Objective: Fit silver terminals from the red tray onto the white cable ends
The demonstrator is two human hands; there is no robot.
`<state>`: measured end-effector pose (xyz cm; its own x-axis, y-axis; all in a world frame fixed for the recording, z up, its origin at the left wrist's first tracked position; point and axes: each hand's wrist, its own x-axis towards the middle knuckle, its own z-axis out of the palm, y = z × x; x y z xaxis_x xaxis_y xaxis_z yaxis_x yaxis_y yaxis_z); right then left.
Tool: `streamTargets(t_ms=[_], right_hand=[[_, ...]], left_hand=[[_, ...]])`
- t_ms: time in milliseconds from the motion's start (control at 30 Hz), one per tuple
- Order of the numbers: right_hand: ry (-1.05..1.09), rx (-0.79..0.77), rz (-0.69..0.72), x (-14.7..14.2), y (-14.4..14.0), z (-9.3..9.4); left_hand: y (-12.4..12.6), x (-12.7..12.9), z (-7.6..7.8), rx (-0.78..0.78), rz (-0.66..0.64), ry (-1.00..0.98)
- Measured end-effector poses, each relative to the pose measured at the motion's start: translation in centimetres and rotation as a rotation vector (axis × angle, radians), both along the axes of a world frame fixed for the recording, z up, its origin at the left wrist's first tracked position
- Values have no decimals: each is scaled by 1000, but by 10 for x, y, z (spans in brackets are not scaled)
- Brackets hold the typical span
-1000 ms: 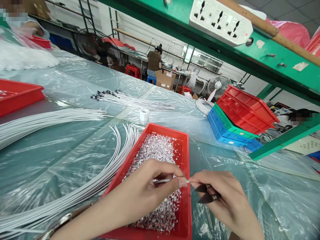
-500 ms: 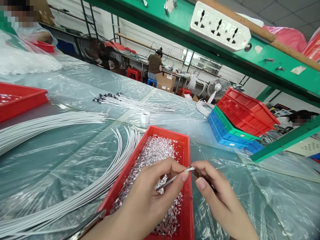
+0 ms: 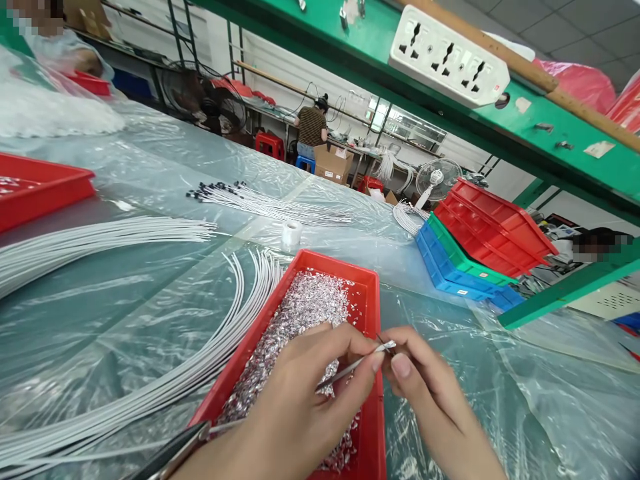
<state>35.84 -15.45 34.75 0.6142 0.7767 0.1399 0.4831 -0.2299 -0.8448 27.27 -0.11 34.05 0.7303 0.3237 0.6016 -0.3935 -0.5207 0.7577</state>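
Observation:
A thin white cable (image 3: 350, 367) runs through my left hand (image 3: 305, 393), pinched between thumb and forefinger, its frayed silvery tip pointing right. Close against that tip is my right hand (image 3: 430, 387), its fingers curled around a thin dark metal tool (image 3: 385, 345) that is mostly hidden. Both hands are over the right side of a red tray (image 3: 373, 300), which holds a heap of small shiny foil scraps (image 3: 315, 293). By my left wrist lies a black and silver object (image 3: 185, 443), cut off by the frame.
Bundles of white cables (image 3: 200, 373) curve along the left, and another with black ends (image 3: 280, 208) lies farther back. A white roll (image 3: 291, 233) stands behind the tray. Stacked red, green and blue crates (image 3: 480, 240) are at right. A green shelf beam with a power strip (image 3: 447, 57) crosses overhead.
Both hands have shifted slightly right and down with the cable tip. My right fingers have drawn closer to it, covering more of the dark tool.

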Motion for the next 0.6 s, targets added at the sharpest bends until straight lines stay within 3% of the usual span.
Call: streamTargets(t_ms=[333,600], right_hand=[[461,199,29,-12,6,2],[572,304,69,-16,7,2]], left_hand=[[-5,2,-8,275,131,-227],[-9,-1,-8,443,236,-307]])
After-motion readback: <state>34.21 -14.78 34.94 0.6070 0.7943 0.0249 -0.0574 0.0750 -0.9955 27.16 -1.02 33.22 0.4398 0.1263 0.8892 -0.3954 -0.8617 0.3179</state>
